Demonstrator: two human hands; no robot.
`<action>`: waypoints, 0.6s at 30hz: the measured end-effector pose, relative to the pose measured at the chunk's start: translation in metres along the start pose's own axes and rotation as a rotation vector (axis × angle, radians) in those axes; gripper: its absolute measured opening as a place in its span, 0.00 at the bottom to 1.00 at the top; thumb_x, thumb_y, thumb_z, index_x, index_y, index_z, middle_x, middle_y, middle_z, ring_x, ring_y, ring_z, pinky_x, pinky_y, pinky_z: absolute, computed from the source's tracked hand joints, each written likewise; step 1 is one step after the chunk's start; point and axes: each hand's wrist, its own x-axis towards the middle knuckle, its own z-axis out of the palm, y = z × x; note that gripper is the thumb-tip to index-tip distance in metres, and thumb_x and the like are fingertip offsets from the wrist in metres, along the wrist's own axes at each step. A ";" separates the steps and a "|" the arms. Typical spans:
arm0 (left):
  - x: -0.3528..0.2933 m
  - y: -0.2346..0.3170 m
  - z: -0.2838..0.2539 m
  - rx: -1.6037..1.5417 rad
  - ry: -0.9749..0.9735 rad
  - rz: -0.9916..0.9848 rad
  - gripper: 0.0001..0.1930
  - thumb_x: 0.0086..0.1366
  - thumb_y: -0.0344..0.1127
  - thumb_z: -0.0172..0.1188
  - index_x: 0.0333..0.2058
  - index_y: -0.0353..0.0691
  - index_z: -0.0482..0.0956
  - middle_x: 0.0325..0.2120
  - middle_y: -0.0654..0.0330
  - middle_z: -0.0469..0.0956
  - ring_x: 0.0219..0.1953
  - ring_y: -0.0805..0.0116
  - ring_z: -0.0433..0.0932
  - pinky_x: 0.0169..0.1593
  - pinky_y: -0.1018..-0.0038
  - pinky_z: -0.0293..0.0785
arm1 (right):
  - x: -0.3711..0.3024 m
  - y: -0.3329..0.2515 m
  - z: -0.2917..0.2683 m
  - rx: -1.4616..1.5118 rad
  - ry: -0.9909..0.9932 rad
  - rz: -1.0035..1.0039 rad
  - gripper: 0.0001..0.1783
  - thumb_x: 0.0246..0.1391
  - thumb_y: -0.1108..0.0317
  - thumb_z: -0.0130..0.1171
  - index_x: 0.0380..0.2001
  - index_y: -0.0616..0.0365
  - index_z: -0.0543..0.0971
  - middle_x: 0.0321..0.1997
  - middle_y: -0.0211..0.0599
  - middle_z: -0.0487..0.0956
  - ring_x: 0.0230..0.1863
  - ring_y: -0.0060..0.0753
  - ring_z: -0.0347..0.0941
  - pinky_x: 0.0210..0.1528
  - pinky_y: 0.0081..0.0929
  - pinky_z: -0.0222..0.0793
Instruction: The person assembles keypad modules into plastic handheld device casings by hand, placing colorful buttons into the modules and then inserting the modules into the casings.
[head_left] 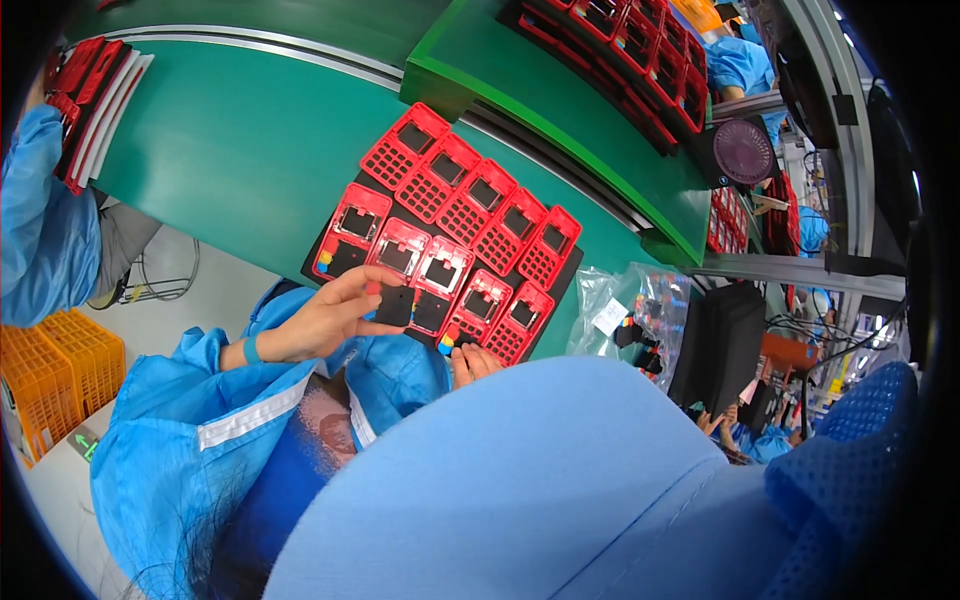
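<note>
Casings (pixel 477 203), ten in all, red with windows, lie in two rows of five on a dark mat (pixel 568 277) over the green surface (pixel 230 150) in the head view. All five in the far row show a grid of holes below one window each. In the near row, the first and third from the left have a black insert in the lower half, and coloured bits show at the first and the fourth.

One left hand (pixel 322 318) pinches one black piece (pixel 396 306), roughly square, between thumb and fingers, above the second and third casings of the near row. One teal band (pixel 251 350) circles its wrist. One right hand (pixel 475 363) has its fingertips at the near edge of the near row; the blue cap brim (pixel 560 470) hides the rest, so whether it grips anything cannot be told.

To the right lie clear bags (pixel 590 338), too overlapped to count, with one white label (pixel 609 317) and dark parts. Far right stands one round purple fan (pixel 743 150). More red casings, partly cut off, fill a green shelf (pixel 520 85). Left, one co-worker's blue sleeve (pixel 45 220) shows beyond yellow crates (pixel 35 385).
</note>
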 end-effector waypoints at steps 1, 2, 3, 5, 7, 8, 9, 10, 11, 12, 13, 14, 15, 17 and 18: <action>0.000 0.000 0.000 0.001 -0.002 -0.001 0.16 0.77 0.27 0.45 0.60 0.41 0.68 0.61 0.61 0.64 0.64 0.67 0.67 0.62 0.58 0.78 | -0.001 -0.002 0.002 -0.025 0.060 0.001 0.18 0.56 0.70 0.60 0.50 0.59 0.81 0.52 0.42 0.81 0.51 0.42 0.80 0.52 0.41 0.79; 0.001 -0.001 -0.001 -0.002 -0.004 0.001 0.16 0.76 0.27 0.45 0.60 0.41 0.69 0.61 0.61 0.65 0.64 0.67 0.68 0.62 0.58 0.78 | -0.002 -0.003 0.003 -0.049 0.120 0.001 0.19 0.55 0.71 0.61 0.51 0.59 0.81 0.52 0.42 0.81 0.51 0.42 0.80 0.51 0.41 0.79; 0.001 -0.001 -0.001 -0.006 -0.005 0.004 0.16 0.76 0.27 0.45 0.59 0.41 0.69 0.61 0.61 0.65 0.64 0.68 0.68 0.62 0.58 0.78 | -0.003 -0.001 0.004 -0.050 0.121 0.002 0.19 0.55 0.71 0.61 0.51 0.59 0.81 0.52 0.42 0.81 0.51 0.42 0.80 0.51 0.41 0.79; 0.001 -0.001 0.000 -0.001 -0.002 0.002 0.15 0.76 0.27 0.45 0.59 0.40 0.69 0.61 0.61 0.65 0.64 0.68 0.68 0.62 0.58 0.78 | 0.009 0.000 0.000 -0.045 0.150 -0.050 0.17 0.55 0.72 0.63 0.49 0.58 0.82 0.49 0.40 0.82 0.51 0.41 0.80 0.49 0.39 0.81; 0.001 -0.001 0.000 0.003 0.001 0.002 0.15 0.76 0.27 0.45 0.59 0.40 0.69 0.61 0.60 0.66 0.64 0.68 0.68 0.61 0.59 0.78 | 0.022 -0.001 -0.007 -0.030 0.111 -0.023 0.15 0.53 0.72 0.64 0.46 0.58 0.83 0.48 0.39 0.82 0.50 0.40 0.80 0.48 0.39 0.81; 0.001 -0.001 0.000 0.006 0.006 -0.006 0.15 0.76 0.27 0.45 0.59 0.40 0.70 0.61 0.60 0.66 0.64 0.68 0.68 0.61 0.59 0.78 | 0.027 -0.002 -0.010 -0.017 0.071 0.004 0.14 0.52 0.73 0.64 0.44 0.58 0.84 0.47 0.38 0.83 0.48 0.40 0.80 0.47 0.39 0.81; 0.001 -0.002 0.000 0.008 0.012 -0.014 0.15 0.76 0.27 0.45 0.59 0.40 0.70 0.61 0.60 0.66 0.64 0.67 0.68 0.61 0.59 0.78 | 0.027 -0.003 -0.012 -0.015 0.072 0.003 0.14 0.52 0.73 0.64 0.44 0.58 0.84 0.47 0.38 0.83 0.48 0.40 0.80 0.47 0.39 0.81; 0.001 -0.002 0.000 0.007 0.014 -0.013 0.15 0.76 0.27 0.45 0.59 0.40 0.70 0.61 0.60 0.66 0.64 0.67 0.68 0.61 0.59 0.78 | 0.026 -0.005 -0.015 -0.045 0.059 0.029 0.14 0.50 0.72 0.65 0.43 0.58 0.85 0.46 0.38 0.83 0.47 0.39 0.80 0.46 0.38 0.80; 0.001 -0.003 -0.001 0.010 0.012 -0.004 0.15 0.76 0.27 0.45 0.59 0.40 0.70 0.61 0.60 0.66 0.64 0.67 0.69 0.61 0.59 0.79 | 0.026 -0.006 -0.016 -0.075 0.046 0.055 0.14 0.47 0.72 0.66 0.41 0.59 0.86 0.45 0.38 0.83 0.46 0.39 0.80 0.45 0.37 0.80; 0.001 -0.003 -0.001 0.012 0.010 0.005 0.15 0.76 0.27 0.45 0.59 0.40 0.69 0.60 0.60 0.66 0.63 0.67 0.69 0.61 0.60 0.79 | 0.025 -0.006 -0.015 -0.073 0.045 0.054 0.14 0.47 0.72 0.66 0.41 0.59 0.86 0.45 0.38 0.83 0.46 0.39 0.80 0.45 0.37 0.80; 0.001 -0.003 -0.001 0.012 0.009 0.004 0.15 0.76 0.27 0.45 0.59 0.40 0.69 0.60 0.60 0.66 0.63 0.67 0.69 0.61 0.60 0.79 | 0.025 -0.005 -0.013 -0.037 0.062 0.072 0.15 0.47 0.71 0.66 0.41 0.58 0.86 0.45 0.37 0.84 0.45 0.38 0.80 0.45 0.38 0.79; 0.001 -0.004 -0.001 0.012 0.011 -0.003 0.15 0.76 0.26 0.45 0.59 0.40 0.69 0.60 0.60 0.66 0.63 0.67 0.69 0.61 0.60 0.79 | 0.024 -0.003 -0.010 0.000 0.078 0.089 0.16 0.46 0.70 0.67 0.41 0.58 0.86 0.45 0.37 0.84 0.44 0.38 0.80 0.44 0.39 0.77; 0.002 -0.003 -0.001 0.011 0.013 -0.009 0.15 0.76 0.26 0.45 0.59 0.40 0.69 0.60 0.60 0.66 0.63 0.67 0.69 0.61 0.60 0.79 | 0.023 0.000 -0.008 0.000 0.078 0.090 0.16 0.46 0.70 0.67 0.41 0.58 0.86 0.45 0.37 0.84 0.44 0.38 0.80 0.44 0.39 0.77; 0.002 -0.001 0.001 0.003 0.006 -0.017 0.15 0.76 0.26 0.45 0.59 0.40 0.69 0.60 0.59 0.66 0.63 0.67 0.69 0.61 0.60 0.79 | 0.027 0.008 -0.005 0.076 0.136 0.033 0.16 0.48 0.66 0.70 0.41 0.58 0.86 0.44 0.37 0.84 0.44 0.38 0.80 0.46 0.39 0.75; 0.002 0.000 0.001 -0.005 -0.002 -0.023 0.15 0.76 0.26 0.45 0.59 0.39 0.69 0.60 0.59 0.66 0.63 0.67 0.69 0.61 0.60 0.79 | 0.025 0.008 -0.009 0.076 0.136 0.034 0.16 0.48 0.66 0.70 0.41 0.58 0.86 0.44 0.37 0.84 0.44 0.38 0.80 0.46 0.39 0.75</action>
